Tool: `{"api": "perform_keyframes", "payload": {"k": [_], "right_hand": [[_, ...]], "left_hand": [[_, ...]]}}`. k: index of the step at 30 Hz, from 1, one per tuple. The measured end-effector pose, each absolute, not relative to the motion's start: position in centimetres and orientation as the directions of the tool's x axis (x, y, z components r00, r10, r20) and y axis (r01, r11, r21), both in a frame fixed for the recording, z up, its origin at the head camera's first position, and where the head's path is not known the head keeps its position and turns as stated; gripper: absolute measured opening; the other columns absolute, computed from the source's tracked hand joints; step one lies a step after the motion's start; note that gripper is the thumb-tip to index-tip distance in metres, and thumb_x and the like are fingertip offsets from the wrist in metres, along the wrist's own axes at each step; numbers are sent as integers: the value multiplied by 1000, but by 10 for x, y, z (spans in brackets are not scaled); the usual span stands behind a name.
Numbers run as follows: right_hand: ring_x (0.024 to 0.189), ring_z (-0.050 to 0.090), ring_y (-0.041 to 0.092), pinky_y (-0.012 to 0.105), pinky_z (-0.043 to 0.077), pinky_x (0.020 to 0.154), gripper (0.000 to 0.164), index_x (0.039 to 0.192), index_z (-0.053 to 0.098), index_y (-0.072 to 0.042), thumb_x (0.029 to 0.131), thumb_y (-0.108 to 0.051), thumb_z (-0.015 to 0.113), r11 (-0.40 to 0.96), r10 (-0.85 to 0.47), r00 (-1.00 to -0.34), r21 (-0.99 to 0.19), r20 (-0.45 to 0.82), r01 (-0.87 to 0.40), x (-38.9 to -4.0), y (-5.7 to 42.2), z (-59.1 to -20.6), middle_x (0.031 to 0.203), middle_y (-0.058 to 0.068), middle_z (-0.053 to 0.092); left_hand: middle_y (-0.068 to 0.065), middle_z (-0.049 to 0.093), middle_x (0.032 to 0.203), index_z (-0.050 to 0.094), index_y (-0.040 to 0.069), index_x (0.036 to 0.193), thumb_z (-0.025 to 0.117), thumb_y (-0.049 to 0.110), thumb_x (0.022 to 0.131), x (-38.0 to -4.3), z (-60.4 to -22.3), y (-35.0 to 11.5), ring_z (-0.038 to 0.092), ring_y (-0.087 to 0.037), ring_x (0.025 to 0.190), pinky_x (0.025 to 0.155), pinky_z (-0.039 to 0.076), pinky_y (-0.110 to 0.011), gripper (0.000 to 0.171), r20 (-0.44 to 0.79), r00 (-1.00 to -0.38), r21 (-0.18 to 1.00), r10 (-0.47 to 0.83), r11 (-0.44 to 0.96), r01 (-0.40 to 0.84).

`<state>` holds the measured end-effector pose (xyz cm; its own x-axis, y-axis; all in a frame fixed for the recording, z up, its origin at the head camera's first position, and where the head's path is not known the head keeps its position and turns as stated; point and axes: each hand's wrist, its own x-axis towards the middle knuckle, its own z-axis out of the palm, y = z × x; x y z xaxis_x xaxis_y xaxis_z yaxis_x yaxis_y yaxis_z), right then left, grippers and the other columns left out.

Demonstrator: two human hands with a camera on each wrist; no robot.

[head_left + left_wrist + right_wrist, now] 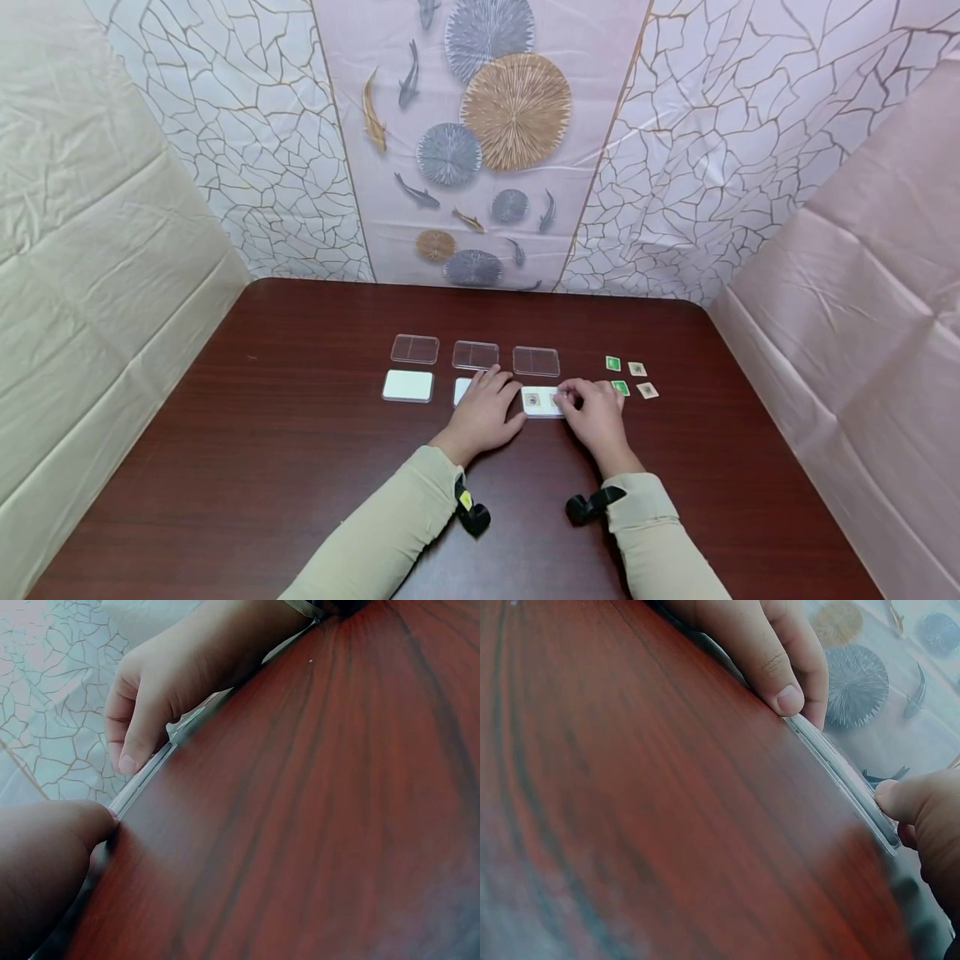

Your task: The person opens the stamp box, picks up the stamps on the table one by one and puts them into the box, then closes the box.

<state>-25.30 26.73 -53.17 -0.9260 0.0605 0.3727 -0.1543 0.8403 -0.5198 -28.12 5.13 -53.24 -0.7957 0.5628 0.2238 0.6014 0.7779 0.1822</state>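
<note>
In the head view my right hand (597, 414) bends over the right end of a white-filled flat case (542, 407). Its thumb and index finger pinch a small pale stamp-like piece (556, 399), mostly hidden by the fingertips. Another such piece (532, 400) lies on the case's left half. My left hand (483, 412) is at the case's left end, fingers extended, the thumb near its corner. The left wrist view shows the case edge-on (142, 784) between the two hands. From the right wrist, the left thumb (789, 700) touches the case's end.
Behind the hands stand three clear plastic lids (476, 355) in a row. A white-filled case (407, 386) lies at left; another (461, 390) is partly under the left hand. Several small green (612, 363) and pale stamps (647, 390) lie at right on the dark wooden table (300, 467).
</note>
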Motion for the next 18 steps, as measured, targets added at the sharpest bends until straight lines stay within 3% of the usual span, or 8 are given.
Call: {"api": "perform_keyframes", "payload": {"k": [8,18], "right_hand": [[96,53,32,60,24,104,18,108,70,-9,92,-16,73,813,62,-916,-552,396,-184,-254,272,-531,78,2,64],[96,53,38,61,27,103,15,105,71,-7,92,-15,69,876,103,-871,-459,481,-150,-263,311,-533,80,7,66]], "left_hand": [[-7,54,145,55,12,142,56,48,98,-281,-531,51,34,-26,148,122,24,-46,57,218,-801,187,557,782,595],[-8,55,142,52,9,143,66,45,93,-282,-529,38,36,-26,147,122,23,-43,63,281,-776,200,564,757,623]]}}
